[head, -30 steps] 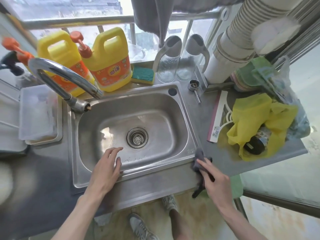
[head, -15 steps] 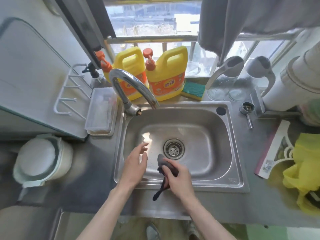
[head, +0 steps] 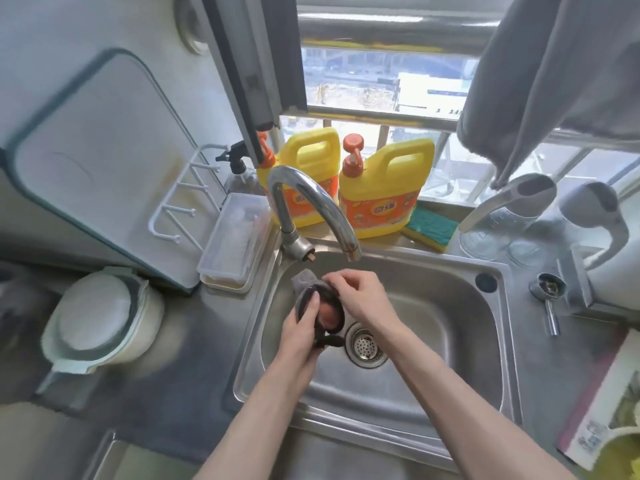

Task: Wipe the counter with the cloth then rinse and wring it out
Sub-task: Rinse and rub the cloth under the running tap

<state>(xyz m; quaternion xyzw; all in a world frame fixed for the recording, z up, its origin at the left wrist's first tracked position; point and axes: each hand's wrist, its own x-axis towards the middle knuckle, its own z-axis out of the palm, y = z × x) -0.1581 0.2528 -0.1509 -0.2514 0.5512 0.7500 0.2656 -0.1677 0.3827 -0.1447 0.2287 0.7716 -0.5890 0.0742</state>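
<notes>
A small grey cloth with dark edging [head: 304, 282] is held over the steel sink [head: 450, 306], just below and left of the faucet spout [head: 349, 249]. My left hand [head: 301, 330] grips the cloth from below and the left. My right hand [head: 363, 301] pinches its upper edge from the right. Both hands hang above the basin, left of the drain [head: 367, 344]. No water runs from the faucet. The grey counter [head: 173, 341] stretches to the left of the sink.
Two yellow detergent jugs [head: 381, 195] and a green sponge [head: 431, 228] stand behind the sink. A clear plastic box [head: 232, 244], a cutting board [head: 97, 161] and a white lidded pot [head: 97, 320] sit on the left. Glass pitchers [head: 502, 220] and a package [head: 602, 407] are on the right.
My right hand carried the cloth from the counter's right front edge into the sink and up under the faucet. My left hand has joined it and taken hold of the cloth.
</notes>
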